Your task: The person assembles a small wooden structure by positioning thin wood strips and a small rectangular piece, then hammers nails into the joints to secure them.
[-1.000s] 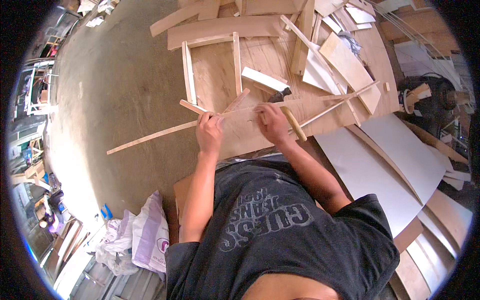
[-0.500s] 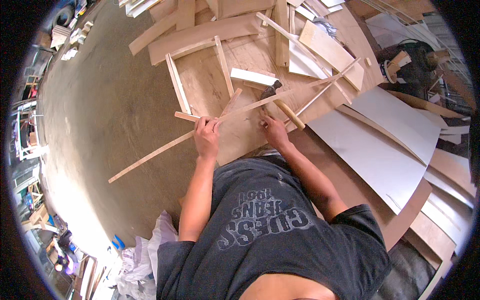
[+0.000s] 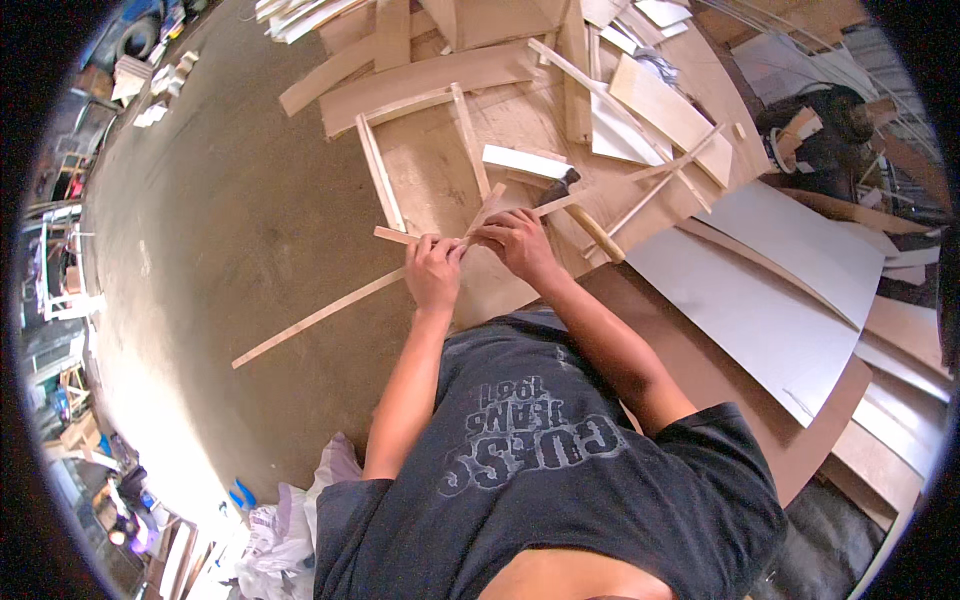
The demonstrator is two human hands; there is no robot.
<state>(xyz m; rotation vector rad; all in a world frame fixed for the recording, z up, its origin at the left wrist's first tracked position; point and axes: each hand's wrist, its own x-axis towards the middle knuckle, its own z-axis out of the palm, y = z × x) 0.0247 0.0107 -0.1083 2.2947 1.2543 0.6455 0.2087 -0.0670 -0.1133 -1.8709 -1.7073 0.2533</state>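
A long thin wooden strip (image 3: 320,315) slants across the near edge of the plywood work surface, its left end sticking out over the floor. My left hand (image 3: 434,272) is closed around it, beside a short wooden piece (image 3: 393,235). Close by on the right, my right hand (image 3: 518,245) is closed over the strip with fingertips pinched together. What those fingertips hold is hidden. To the right of that hand lies a hammer (image 3: 597,236) with a dark head and a wooden handle. Beyond my hands rests a three-sided frame of wooden strips (image 3: 381,178).
A white-faced block (image 3: 527,161) lies beside the frame. Boards (image 3: 430,85) and offcuts cover the far part of the surface. Large grey sheets (image 3: 745,300) lean at the right. Concrete floor (image 3: 240,200) spreads to the left, with white sacks (image 3: 275,540) near me.
My right hand has moved left from near the hammer to the strip, close beside my left hand. The view has shifted slightly; my left hand keeps its hold.
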